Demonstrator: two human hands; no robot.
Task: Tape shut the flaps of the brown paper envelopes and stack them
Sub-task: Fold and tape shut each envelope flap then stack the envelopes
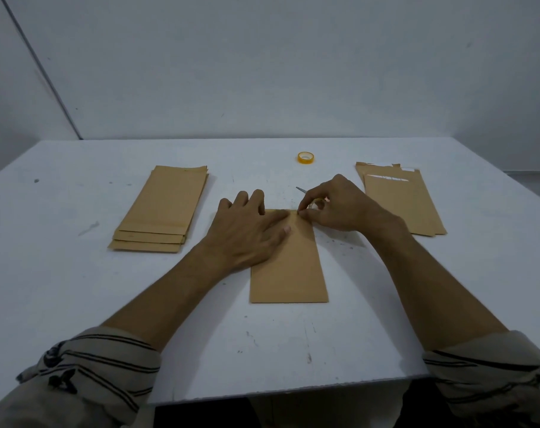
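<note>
1. Our left hand (247, 233) lies flat with fingers spread, pressing the envelope (290, 273) at mid-table (77, 304).
2. Our right hand (339, 208), fingers curled, pinches the envelope's top edge.
3. A metal tip (300, 189) shows just behind the right hand.
4. The tape roll (305, 157) sits farther back, between the left stack (160, 208) and the right stack (401, 205).

Head view, forward-down over table (77, 304)

Bare table (61, 288) lies outboard of the left stack (160, 208) and along the near edge. Between it and the right stack (401, 202), the envelope (288, 273), left hand (247, 233), right hand (336, 205), scissors (300, 189) and tape (306, 157) obstruct passage.
</note>
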